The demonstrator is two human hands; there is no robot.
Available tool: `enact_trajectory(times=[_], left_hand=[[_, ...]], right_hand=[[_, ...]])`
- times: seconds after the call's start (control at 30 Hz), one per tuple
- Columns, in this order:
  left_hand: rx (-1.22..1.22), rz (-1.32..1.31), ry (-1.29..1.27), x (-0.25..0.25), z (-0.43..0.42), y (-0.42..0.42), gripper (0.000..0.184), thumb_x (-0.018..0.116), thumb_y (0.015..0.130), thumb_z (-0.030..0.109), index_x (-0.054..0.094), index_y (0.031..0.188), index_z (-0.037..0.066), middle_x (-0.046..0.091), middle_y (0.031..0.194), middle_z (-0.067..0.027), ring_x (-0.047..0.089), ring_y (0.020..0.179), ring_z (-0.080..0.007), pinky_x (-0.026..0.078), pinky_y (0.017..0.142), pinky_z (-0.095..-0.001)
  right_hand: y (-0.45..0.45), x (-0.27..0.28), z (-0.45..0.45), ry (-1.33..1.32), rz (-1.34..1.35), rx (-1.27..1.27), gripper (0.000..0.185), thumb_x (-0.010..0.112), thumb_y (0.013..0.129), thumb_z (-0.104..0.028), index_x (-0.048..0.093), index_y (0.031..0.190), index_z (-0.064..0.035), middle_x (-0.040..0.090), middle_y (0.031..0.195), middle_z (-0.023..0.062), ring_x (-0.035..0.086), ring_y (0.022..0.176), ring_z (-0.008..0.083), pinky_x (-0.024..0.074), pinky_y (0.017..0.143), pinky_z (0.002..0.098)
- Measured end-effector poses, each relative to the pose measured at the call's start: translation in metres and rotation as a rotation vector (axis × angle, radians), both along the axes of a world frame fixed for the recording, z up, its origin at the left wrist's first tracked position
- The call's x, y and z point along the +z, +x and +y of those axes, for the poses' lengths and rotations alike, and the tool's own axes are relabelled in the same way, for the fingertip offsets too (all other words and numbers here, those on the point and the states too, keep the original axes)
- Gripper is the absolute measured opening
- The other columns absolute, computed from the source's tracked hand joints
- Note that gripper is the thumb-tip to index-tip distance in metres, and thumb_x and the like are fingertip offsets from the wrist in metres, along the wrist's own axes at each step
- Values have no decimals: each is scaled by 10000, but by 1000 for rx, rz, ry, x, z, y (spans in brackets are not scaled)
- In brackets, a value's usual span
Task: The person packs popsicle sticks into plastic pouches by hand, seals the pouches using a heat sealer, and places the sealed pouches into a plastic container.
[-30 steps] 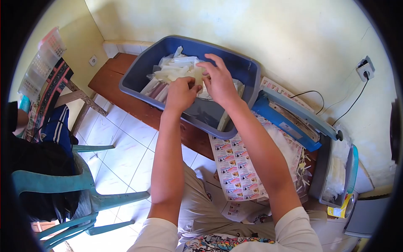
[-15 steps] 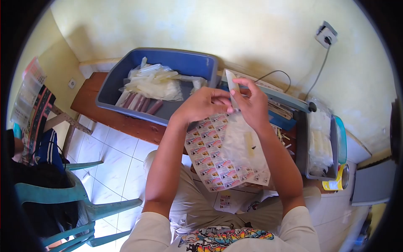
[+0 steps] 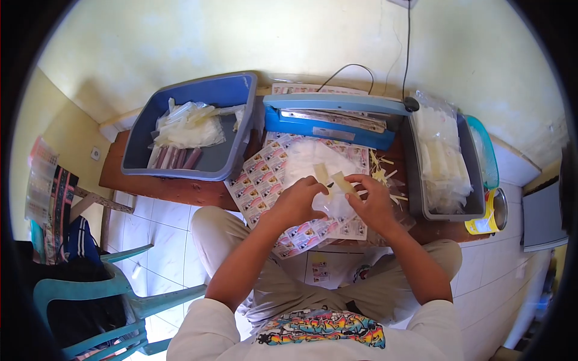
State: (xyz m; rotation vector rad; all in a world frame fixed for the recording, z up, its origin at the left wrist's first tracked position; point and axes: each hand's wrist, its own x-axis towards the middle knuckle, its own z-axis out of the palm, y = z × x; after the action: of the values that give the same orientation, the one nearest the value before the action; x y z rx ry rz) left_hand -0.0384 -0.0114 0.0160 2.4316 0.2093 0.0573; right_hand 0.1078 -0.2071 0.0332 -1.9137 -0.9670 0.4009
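Note:
My right hand [image 3: 374, 203] pinches a pale yellow, flat packet-like piece [image 3: 344, 183] between thumb and fingers. To its left, my left hand [image 3: 300, 203] is curved with thumb and fingers apart, holding nothing I can see. Just beyond its fingertips a similar pale piece [image 3: 321, 173] lies on a pile of clear plastic bags [image 3: 303, 157]. A small dark spot shows between the two pieces. Under the bags are printed label sheets [image 3: 256, 174] with repeated pictures. Behind them stands a blue heat sealer [image 3: 331, 129] with a long light-blue arm.
On the left of the wooden bench [image 3: 195, 191], a blue tub [image 3: 135, 150] holds plastic packs and purplish sticks. A grey tub [image 3: 415, 192] of filled bags stands right, beside a turquoise basket [image 3: 483, 150] and yellow can [image 3: 483, 225]. Pale offcuts [image 3: 383, 175] lie near the sealer. A green chair [image 3: 90, 286] is lower left.
Both hands have come down from in front of the sealer to the bags, and they are farther apart. The pale piece stays in my right hand. The view has shifted to the right.

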Motion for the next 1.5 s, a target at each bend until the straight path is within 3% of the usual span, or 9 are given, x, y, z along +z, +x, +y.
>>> enact_trajectory(times=[0.17,0.33,0.73,0.83,0.93,1.07,1.27,1.37,1.5], left_hand=[[-42,-25,189,-18,-15,12,412,917,804,199,715,1154,117,674,1225,-101,671,1165,-332,569,946,-451],[-11,-40,114,-23,-4,26,151,811,887,95,734,1015,73,740,964,-108,734,917,-303,586,816,-438],[60,-267,-209,-23,6,29,119,778,954,77,727,1055,41,758,928,-99,722,772,-198,554,640,-322],[82,-128,-262,-15,1,29,128,782,941,72,702,1031,26,770,962,-157,755,841,-294,575,777,-410],[127,-128,-238,-17,-4,31,122,775,960,87,699,1028,19,779,938,-163,765,840,-304,577,761,-413],[142,-288,-207,-36,-6,35,121,774,987,117,716,1042,26,790,923,-96,756,760,-203,574,659,-333],[301,-289,-302,-26,-7,34,124,772,991,105,697,1045,21,792,920,-101,777,812,-201,583,677,-320],[198,-263,-305,-35,-6,32,175,789,971,118,679,1073,26,791,948,-115,779,852,-240,592,721,-347],[89,-213,-63,-40,-5,28,332,854,887,175,657,1123,52,748,1034,-136,738,987,-317,583,876,-423]], right_hand=[[-4,-18,-18,-16,-5,38,374,783,877,-39,733,1247,-37,767,1199,151,787,943,254,638,792,359],[-3,-14,-21,-81,16,18,310,764,856,-60,728,1163,-36,769,1119,158,779,901,303,612,835,419],[-1,-25,-16,-37,-208,119,291,750,842,-38,704,1130,-48,733,1087,180,728,977,407,591,878,476],[2,-43,-8,-30,-216,68,295,782,854,-51,687,1134,-42,730,1083,201,725,991,418,589,879,486],[0,-53,-2,10,-210,69,287,804,859,-58,678,1116,-38,727,1083,216,722,993,431,586,881,489],[-7,-54,3,39,-159,120,282,818,858,-58,668,1095,-29,728,1074,221,720,992,438,585,878,491],[-4,-71,0,56,-256,69,365,842,831,-40,691,1162,-1,700,1241,228,726,1045,440,596,914,471],[-6,-58,0,-6,-29,55,396,847,821,-29,702,1188,7,639,1375,223,705,1136,441,585,977,471],[-4,-64,-2,44,-203,194,460,842,801,-8,672,1229,-10,575,1449,208,661,1224,421,569,1004,462]])
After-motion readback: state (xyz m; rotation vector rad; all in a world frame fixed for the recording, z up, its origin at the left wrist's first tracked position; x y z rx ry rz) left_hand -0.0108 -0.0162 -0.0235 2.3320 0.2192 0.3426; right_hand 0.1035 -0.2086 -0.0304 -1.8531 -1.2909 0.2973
